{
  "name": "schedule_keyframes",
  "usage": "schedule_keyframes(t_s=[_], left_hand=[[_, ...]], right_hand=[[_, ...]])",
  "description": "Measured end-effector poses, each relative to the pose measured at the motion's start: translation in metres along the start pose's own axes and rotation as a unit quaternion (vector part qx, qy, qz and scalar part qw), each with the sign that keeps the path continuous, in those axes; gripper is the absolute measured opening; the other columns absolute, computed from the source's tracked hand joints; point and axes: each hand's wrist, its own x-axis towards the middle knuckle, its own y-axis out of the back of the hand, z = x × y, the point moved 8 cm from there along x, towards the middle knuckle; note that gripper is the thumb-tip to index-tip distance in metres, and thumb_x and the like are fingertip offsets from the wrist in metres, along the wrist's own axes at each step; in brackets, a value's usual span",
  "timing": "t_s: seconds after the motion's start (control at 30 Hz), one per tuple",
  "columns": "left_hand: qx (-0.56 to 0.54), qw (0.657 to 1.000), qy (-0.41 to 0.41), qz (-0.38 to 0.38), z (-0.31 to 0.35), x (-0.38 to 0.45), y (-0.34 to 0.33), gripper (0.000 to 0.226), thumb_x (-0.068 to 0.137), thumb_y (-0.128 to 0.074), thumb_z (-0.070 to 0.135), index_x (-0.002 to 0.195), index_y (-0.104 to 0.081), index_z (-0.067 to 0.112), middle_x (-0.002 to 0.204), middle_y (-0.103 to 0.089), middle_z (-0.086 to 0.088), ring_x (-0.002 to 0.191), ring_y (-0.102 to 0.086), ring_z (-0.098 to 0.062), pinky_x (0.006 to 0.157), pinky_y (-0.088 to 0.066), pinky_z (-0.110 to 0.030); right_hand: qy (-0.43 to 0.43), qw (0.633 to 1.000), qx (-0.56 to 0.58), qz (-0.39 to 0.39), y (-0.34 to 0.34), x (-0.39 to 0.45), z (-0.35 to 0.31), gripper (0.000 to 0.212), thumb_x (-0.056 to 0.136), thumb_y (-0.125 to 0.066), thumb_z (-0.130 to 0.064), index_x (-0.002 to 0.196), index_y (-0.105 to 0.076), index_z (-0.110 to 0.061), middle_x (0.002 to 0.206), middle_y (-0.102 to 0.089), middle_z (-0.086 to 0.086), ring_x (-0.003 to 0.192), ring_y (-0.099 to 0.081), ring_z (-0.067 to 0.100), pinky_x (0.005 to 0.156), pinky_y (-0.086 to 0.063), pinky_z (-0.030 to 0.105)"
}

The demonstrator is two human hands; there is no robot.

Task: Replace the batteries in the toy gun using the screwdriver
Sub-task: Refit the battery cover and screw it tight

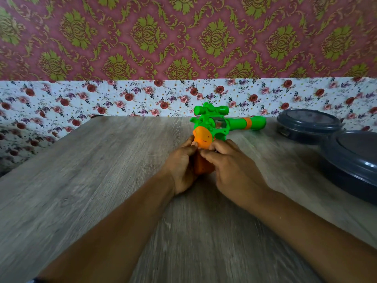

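Observation:
A green toy gun (220,123) with an orange grip and an orange band on its barrel stands near the middle of the wooden table (102,170), barrel pointing right. My left hand (182,166) wraps the orange grip from the left. My right hand (230,168) closes on the grip from the right, fingertips meeting the left hand's at the grip's top. Most of the grip is hidden by both hands. No screwdriver or batteries show in this view.
Two dark grey round lidded containers sit at the right: one at the back (308,125), a larger one nearer (353,164). A floral-papered wall (122,99) runs along the table's far edge. The table's left edge slants toward the near left.

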Motion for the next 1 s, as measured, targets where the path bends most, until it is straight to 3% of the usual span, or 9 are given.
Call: schedule_keyframes(t_s=[0.07,0.17,0.23,0.3,0.4,0.5,0.57,0.8,1.0], left_hand=[[-0.007,1.0,0.003,0.001,0.0,-0.001,-0.001,0.04,0.1,-0.029,0.012,0.137,-0.044,0.014,0.1,-0.063,-0.004,0.086,-0.06,-0.015,0.078,-0.05,-0.032],[-0.02,0.999,0.014,0.024,-0.001,-0.001,0.002,0.039,0.1,-0.03,0.012,0.136,-0.044,0.014,0.105,-0.064,-0.006,0.084,-0.061,-0.018,0.068,-0.052,-0.039],[-0.033,0.998,0.024,0.047,-0.002,0.0,0.006,0.042,0.1,-0.031,0.012,0.14,-0.039,0.017,0.124,-0.058,-0.011,0.088,-0.06,-0.021,0.072,-0.048,-0.043],[-0.035,0.997,0.036,0.064,-0.003,0.0,0.011,0.043,0.1,-0.034,0.014,0.143,-0.036,0.017,0.133,-0.052,-0.014,0.098,-0.059,-0.028,0.078,-0.045,-0.047],[-0.037,0.995,0.062,0.066,-0.006,0.0,0.016,0.048,0.098,-0.039,0.019,0.145,-0.032,0.016,0.14,-0.047,-0.018,0.121,-0.052,-0.036,0.077,-0.047,-0.047],[-0.028,0.995,0.07,0.065,-0.006,-0.002,0.016,0.053,0.096,-0.043,0.02,0.146,-0.029,0.014,0.141,-0.045,-0.019,0.123,-0.05,-0.034,0.08,-0.048,-0.045],[-0.021,0.996,0.058,0.071,-0.004,-0.002,0.016,0.051,0.096,-0.043,0.015,0.146,-0.03,0.013,0.142,-0.045,-0.017,0.119,-0.051,-0.031,0.085,-0.044,-0.045],[0.033,0.997,0.037,0.058,-0.002,-0.003,0.013,0.041,0.097,-0.038,0.004,0.138,-0.038,0.001,0.137,-0.048,-0.019,0.124,-0.048,-0.032,0.089,-0.042,-0.044],[-0.02,0.997,0.053,0.043,-0.003,-0.005,0.008,0.024,0.095,-0.04,0.003,0.116,-0.05,0.006,0.125,-0.053,-0.017,0.103,-0.057,-0.026,0.078,-0.047,-0.039]], right_hand=[[-0.024,0.995,0.084,-0.038,-0.001,-0.001,0.004,0.056,0.074,-0.05,0.008,0.124,-0.058,-0.015,0.11,-0.054,0.002,0.103,-0.046,0.021,0.084,-0.044,0.026],[-0.071,0.972,0.212,-0.069,0.005,0.001,0.012,0.064,0.074,-0.044,0.018,0.127,-0.054,-0.015,0.102,-0.051,-0.005,0.098,-0.046,0.01,0.078,-0.032,0.003],[-0.097,0.966,0.223,-0.086,0.013,0.004,0.022,0.059,0.078,-0.043,0.017,0.126,-0.056,-0.016,0.098,-0.055,-0.006,0.093,-0.05,0.009,0.077,-0.034,0.004],[-0.128,0.966,0.188,-0.126,0.022,0.003,0.033,0.038,0.087,-0.048,0.003,0.116,-0.062,-0.019,0.096,-0.06,-0.006,0.086,-0.053,0.006,0.074,-0.039,0.011],[-0.162,0.943,0.126,-0.261,0.025,-0.011,0.049,0.005,0.085,-0.063,-0.023,0.087,-0.064,-0.02,0.082,-0.064,-0.007,0.074,-0.056,0.007,0.07,-0.044,0.025],[-0.209,0.888,0.057,-0.406,0.018,-0.034,0.06,0.023,0.081,-0.066,-0.039,0.079,-0.062,-0.017,0.069,-0.065,-0.001,0.058,-0.057,0.012,0.059,-0.045,0.026],[-0.243,0.86,0.038,-0.448,0.015,-0.043,0.064,0.03,0.083,-0.061,-0.043,0.077,-0.059,-0.014,0.066,-0.063,0.001,0.055,-0.056,0.014,0.053,-0.044,0.024],[-0.267,0.823,0.034,-0.501,0.01,-0.055,0.063,0.035,0.078,-0.067,-0.044,0.077,-0.06,-0.01,0.061,-0.058,0.0,0.054,-0.055,0.013,0.05,-0.047,0.023],[-0.278,0.823,0.053,-0.494,0.009,-0.055,0.063,0.026,0.078,-0.071,-0.032,0.076,-0.06,-0.009,0.059,-0.055,0.0,0.049,-0.052,0.009,0.047,-0.047,0.02]])
